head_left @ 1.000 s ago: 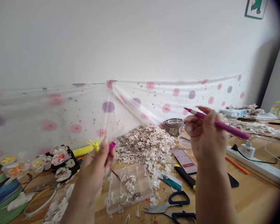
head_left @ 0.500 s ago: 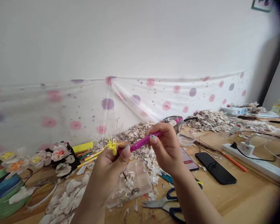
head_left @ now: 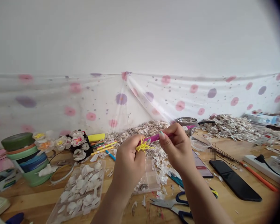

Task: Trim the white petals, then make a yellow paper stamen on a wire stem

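A purple marker pen (head_left: 154,137) runs between my hands, its rear end with a white band pointing up to the right. My right hand (head_left: 178,149) grips it between thumb and bent fingers. My left hand (head_left: 130,158) is closed around a yellow spiky flower stamen (head_left: 143,145), whose thin strands splay toward me. The pen's front end meets the left fingers and is hidden there. Below my hands lies a clear compartment box (head_left: 154,182) with shell bits. Scissors (head_left: 164,203) with dark blue handles lie under my right forearm.
White petal-like shells fill a clear tray (head_left: 102,174) at left. Behind it stand shell flowers (head_left: 78,141) and a green-blue pot (head_left: 30,158). Shell heaps (head_left: 228,124) line the wall. At right are a black phone (head_left: 235,180), an orange pen (head_left: 259,176) and a power strip (head_left: 249,160).
The view has swung left. My left hand has turned, so the stamen now faces me at the pen's near side. Both hands still hold the same things.
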`<state>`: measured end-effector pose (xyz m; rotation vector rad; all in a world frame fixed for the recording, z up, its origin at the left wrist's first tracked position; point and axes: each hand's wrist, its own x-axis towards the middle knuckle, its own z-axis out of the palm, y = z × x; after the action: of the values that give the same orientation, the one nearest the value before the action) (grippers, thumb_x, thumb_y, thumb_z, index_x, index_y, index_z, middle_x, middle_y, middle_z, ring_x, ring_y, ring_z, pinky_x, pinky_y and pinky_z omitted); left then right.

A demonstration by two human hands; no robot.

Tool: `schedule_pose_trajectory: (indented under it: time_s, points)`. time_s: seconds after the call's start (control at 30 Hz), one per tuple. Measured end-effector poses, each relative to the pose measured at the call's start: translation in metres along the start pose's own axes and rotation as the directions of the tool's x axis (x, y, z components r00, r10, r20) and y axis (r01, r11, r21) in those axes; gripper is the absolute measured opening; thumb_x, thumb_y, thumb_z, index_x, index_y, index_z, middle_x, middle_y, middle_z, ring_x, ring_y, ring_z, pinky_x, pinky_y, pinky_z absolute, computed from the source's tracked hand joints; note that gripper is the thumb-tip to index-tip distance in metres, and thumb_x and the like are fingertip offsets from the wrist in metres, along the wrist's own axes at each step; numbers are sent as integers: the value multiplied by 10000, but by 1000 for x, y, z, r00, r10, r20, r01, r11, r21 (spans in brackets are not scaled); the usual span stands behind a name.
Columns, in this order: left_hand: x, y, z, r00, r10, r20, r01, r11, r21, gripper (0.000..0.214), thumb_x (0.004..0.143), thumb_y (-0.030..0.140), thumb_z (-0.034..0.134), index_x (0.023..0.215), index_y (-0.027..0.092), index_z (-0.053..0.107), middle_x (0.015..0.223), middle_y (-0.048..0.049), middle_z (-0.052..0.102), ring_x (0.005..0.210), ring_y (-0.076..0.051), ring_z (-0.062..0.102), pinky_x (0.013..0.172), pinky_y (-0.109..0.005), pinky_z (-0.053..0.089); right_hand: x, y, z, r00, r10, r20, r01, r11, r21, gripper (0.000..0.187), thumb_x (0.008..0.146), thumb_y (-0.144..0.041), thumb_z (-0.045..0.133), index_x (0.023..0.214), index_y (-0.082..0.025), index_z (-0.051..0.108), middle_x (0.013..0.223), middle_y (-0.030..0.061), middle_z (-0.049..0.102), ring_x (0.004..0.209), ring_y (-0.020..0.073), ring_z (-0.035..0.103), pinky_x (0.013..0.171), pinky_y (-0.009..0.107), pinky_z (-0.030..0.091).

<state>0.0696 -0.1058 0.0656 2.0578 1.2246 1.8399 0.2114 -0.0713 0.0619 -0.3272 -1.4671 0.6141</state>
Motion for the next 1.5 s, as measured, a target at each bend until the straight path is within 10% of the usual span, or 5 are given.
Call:
schedule_pose_trajectory:
  time_s: [0.17, 0.37, 0.63, 1.0, 1.5]
  points:
    - [9, -7, -11, 952, -190, 241, 144, 970, 196, 103, 873, 158, 466, 840, 200, 554, 637, 43, 494, 599, -145, 471, 564, -265, 310, 8, 12, -2, 967, 240, 87, -245, 968, 51, 237, 907, -371, 634, 808, -209, 494, 507, -93, 428, 423, 59, 341, 407, 195, 241]
    - [8, -26, -41, 859, -121, 498, 271, 932, -241, 487, 932, 394, 561, 1322, 310, 282, 780, 65, 402, 623, -113, 403, 587, -239, 345, 19, 5, -29, 971, 233, -49, -231, 972, 50, 285, 852, -379, 689, 1032, -219, 537, 590, -60, 545, 485, 94, 470, 443, 223, 362]
    - [4, -18, -47, 784, 262, 563, 203, 748, -631, 183, 1011, 332, 419, 944, 256, 571, 760, 24, 475, 616, -91, 438, 533, -206, 356, 19, -15, -37, 970, 210, -120, -190, 969, 160, 359, 781, -242, 771, 829, -252, 415, 558, -89, 551, 434, 86, 458, 425, 224, 341]
    - [1, -19, -42, 811, 180, 556, 234, 772, -591, 245, 991, 382, 459, 1117, 361, 669, 639, 62, 436, 464, -51, 375, 443, -169, 322, 4, -37, -14, 999, 9, 33, -14, 986, 168, 579, 933, -694, 343, 979, -215, 664, 681, 38, 663, 583, 156, 598, 479, 281, 445]
    - [0, -8, -35, 789, -40, 613, 449, 719, -531, 276, 936, 486, 528, 929, 266, 695, 546, 72, 402, 387, -24, 270, 345, -145, 160, -17, -51, 4, 965, -261, -27, 260, 964, -57, 116, 843, -107, 637, 817, -215, 603, 607, 8, 611, 510, 144, 547, 473, 297, 410]
